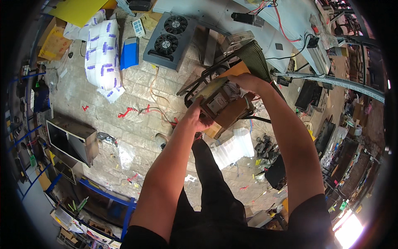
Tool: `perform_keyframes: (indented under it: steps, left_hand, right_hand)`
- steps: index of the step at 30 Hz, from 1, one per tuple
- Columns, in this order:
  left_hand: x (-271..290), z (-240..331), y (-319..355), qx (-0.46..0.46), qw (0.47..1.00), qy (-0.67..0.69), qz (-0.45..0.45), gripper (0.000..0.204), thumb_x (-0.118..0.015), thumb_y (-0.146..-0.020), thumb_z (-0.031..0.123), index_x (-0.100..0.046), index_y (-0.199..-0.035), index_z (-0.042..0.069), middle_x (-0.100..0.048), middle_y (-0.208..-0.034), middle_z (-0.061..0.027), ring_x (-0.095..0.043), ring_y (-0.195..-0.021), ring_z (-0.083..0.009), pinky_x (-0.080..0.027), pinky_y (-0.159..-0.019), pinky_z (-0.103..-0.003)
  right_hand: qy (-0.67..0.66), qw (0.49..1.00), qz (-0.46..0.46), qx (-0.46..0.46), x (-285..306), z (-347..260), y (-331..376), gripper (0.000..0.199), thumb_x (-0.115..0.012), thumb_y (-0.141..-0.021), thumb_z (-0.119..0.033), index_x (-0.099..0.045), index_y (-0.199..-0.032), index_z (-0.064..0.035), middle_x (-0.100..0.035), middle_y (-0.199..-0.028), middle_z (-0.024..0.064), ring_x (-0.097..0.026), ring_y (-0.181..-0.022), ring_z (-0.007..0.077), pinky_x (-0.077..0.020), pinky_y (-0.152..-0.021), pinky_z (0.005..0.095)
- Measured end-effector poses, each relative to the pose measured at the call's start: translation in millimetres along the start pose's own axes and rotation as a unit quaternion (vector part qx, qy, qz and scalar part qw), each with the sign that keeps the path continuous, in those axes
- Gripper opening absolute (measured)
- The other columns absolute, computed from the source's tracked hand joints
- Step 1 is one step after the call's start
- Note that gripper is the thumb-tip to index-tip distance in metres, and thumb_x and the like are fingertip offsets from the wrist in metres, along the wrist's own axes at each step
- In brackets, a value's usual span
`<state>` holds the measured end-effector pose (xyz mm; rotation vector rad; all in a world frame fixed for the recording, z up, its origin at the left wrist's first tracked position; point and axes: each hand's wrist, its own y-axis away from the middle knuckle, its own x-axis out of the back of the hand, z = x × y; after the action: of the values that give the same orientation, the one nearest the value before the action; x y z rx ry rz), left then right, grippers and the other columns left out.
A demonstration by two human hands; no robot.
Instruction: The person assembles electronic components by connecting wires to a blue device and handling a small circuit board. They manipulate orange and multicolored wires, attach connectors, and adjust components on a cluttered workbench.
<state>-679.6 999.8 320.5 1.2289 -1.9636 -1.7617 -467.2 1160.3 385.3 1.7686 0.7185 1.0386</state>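
Both of my hands hold an open cardboard box (232, 113) out in front of me, tilted. My left hand (197, 118) grips its left side, the thumb on the near edge. My right hand (250, 84) is closed around its far right edge, and its fingertips are partly hidden. Inside the box lies a boxy device with a white label (218, 103), next to some crumpled clear plastic (233, 90). Behind and below the box stands a chair with a dark frame and a ribbed green back (256, 58); the box hides part of its seat.
A grey unit with two fans (185, 35) stands beyond the chair, beside a blue box (130, 54) and a white wrapped bundle (95, 62). Loose cables (155, 89) cross the floor. White sheeting (235, 148) lies near my legs; a metal case (72, 140) sits at left.
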Motion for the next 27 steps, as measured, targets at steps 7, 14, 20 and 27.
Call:
perform_keyframes:
  steps: [7, 14, 20, 27]
  left_hand:
    - [-5, -1, 21, -0.166, 0.955, -0.199, 0.147, 0.067, -0.063, -0.095, 0.066, -0.063, -0.132, 0.011, -0.065, -0.118, -0.0088, -0.062, -0.108, -0.0271, -0.055, -0.089, -0.043]
    - [8, 8, 11, -0.405, 0.837, -0.366, 0.041, 0.049, -0.051, -0.108, 0.042, -0.070, -0.122, 0.000, -0.074, -0.110, -0.0114, -0.066, -0.106, -0.0240, -0.049, -0.094, -0.036]
    - [-4, -1, 24, -0.461, 0.804, -0.373, 0.040, 0.047, -0.059, -0.106, 0.038, -0.064, -0.131, -0.001, -0.070, -0.117, -0.0149, -0.065, -0.109, -0.0265, -0.049, -0.097, -0.036]
    - [-1, -12, 42, -0.583, 0.585, -0.550, 0.119, 0.080, -0.085, -0.084, 0.030, -0.046, -0.149, 0.002, -0.051, -0.146, -0.0223, -0.051, -0.135, -0.0375, -0.042, -0.113, -0.045]
  right_hand:
    - [-0.050, 0.992, 0.044, 0.111, -4, -20, 46, 0.060, -0.059, -0.102, -0.054, -0.068, -0.128, -0.0002, -0.074, -0.104, 0.0173, -0.074, -0.092, 0.0253, -0.0577, -0.081, 0.0378]
    - [-0.169, 0.882, 0.275, 0.344, -36, -8, 99, 0.030, -0.065, -0.101, -0.023, -0.071, -0.119, 0.0009, -0.075, -0.098, 0.0129, -0.073, -0.091, 0.0194, -0.0564, -0.082, 0.0306]
    - [-0.320, 0.770, 0.432, 0.342, -86, 53, 118, 0.018, -0.064, -0.099, -0.003, -0.071, -0.116, -0.0007, -0.074, -0.096, 0.0112, -0.071, -0.087, 0.0162, -0.0548, -0.080, 0.0288]
    - [-0.215, 0.794, 0.440, 0.360, -111, 48, 143, 0.024, -0.069, -0.090, -0.001, -0.070, -0.114, -0.0033, -0.071, -0.104, 0.0093, -0.069, -0.100, 0.0266, -0.0549, -0.086, 0.0349]
